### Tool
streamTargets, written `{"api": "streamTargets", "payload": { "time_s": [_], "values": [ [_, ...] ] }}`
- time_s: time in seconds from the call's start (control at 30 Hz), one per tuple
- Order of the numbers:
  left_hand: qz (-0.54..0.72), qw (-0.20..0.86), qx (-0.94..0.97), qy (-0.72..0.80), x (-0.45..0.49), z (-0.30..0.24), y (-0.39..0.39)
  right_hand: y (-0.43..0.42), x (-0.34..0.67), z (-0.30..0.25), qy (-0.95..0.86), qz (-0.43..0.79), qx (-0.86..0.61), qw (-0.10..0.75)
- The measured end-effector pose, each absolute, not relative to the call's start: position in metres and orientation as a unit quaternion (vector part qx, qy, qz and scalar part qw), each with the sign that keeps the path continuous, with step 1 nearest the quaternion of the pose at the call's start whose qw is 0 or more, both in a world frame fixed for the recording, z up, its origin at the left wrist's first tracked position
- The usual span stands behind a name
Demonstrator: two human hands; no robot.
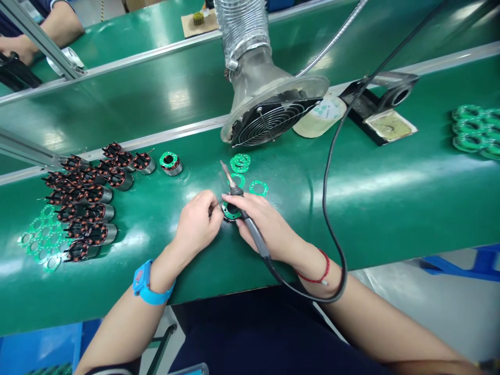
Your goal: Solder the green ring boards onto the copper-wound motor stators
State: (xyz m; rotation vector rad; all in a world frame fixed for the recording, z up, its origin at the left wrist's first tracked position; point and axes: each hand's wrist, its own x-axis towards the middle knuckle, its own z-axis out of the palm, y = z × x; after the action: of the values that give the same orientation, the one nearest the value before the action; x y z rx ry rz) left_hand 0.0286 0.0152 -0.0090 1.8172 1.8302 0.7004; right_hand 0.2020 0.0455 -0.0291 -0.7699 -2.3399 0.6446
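In front of me on the green bench sits a motor stator with a green ring board [230,210] on top. My right hand [265,221] has a soldering iron [253,229] in its grip, tip pointing up and away, while its fingers reach the stator's right side. Against the left side of the stator, my left hand [198,220] is closed, thumb and fingertips pressed together. What lies between those fingertips is hidden. Just beyond are loose green ring boards [240,163]. A stator topped with a board [171,162] stands farther left.
Several bare stators [94,195] crowd the left side, beside flat ring boards [45,234]. A fume extractor [269,114] hangs ahead. Right of it are a solder-iron stand [385,122], a whitish roll [320,117] and stacked rings [474,127]. The iron's cable [330,208] loops over my right forearm. Another person's arm [58,26] shows at far left.
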Motion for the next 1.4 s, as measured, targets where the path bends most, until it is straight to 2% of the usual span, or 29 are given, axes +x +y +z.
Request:
{"api": "streamTargets", "payload": {
  "time_s": [0.17,0.27,0.37,0.5,0.63,0.8,0.93,1.17,1.3,1.4],
  "values": [
    [0.187,0.376,0.659,0.624,0.015,-0.002,0.015,0.047,0.205,-0.034,-0.854,0.223,-0.338,0.327],
    [0.156,0.358,0.705,0.592,0.010,-0.001,0.015,0.048,0.206,-0.036,-0.847,0.212,-0.355,0.336],
    [0.206,0.343,0.695,0.598,0.013,-0.002,0.017,0.047,0.204,-0.037,-0.854,0.194,-0.353,0.330],
    [0.264,0.405,0.632,0.605,0.017,-0.004,0.018,0.043,0.201,-0.035,-0.867,0.157,-0.348,0.320],
    [0.277,0.437,0.608,0.602,0.020,-0.005,0.017,0.038,0.201,-0.033,-0.878,0.154,-0.294,0.345],
    [0.274,0.423,0.598,0.623,0.020,-0.005,0.017,0.035,0.202,-0.030,-0.871,0.153,-0.310,0.348],
    [0.271,0.385,0.599,0.648,0.023,-0.004,0.016,0.036,0.201,-0.027,-0.853,0.160,-0.307,0.392],
    [0.214,0.229,0.667,0.676,0.031,-0.002,0.013,0.032,0.209,-0.027,-0.778,0.206,-0.345,0.482],
    [0.199,0.202,0.680,0.676,0.032,-0.003,0.013,0.029,0.217,-0.033,-0.727,0.259,-0.341,0.537],
    [0.196,0.200,0.676,0.682,0.033,-0.005,0.013,0.030,0.219,-0.035,-0.726,0.275,-0.314,0.547]
  ]
}}
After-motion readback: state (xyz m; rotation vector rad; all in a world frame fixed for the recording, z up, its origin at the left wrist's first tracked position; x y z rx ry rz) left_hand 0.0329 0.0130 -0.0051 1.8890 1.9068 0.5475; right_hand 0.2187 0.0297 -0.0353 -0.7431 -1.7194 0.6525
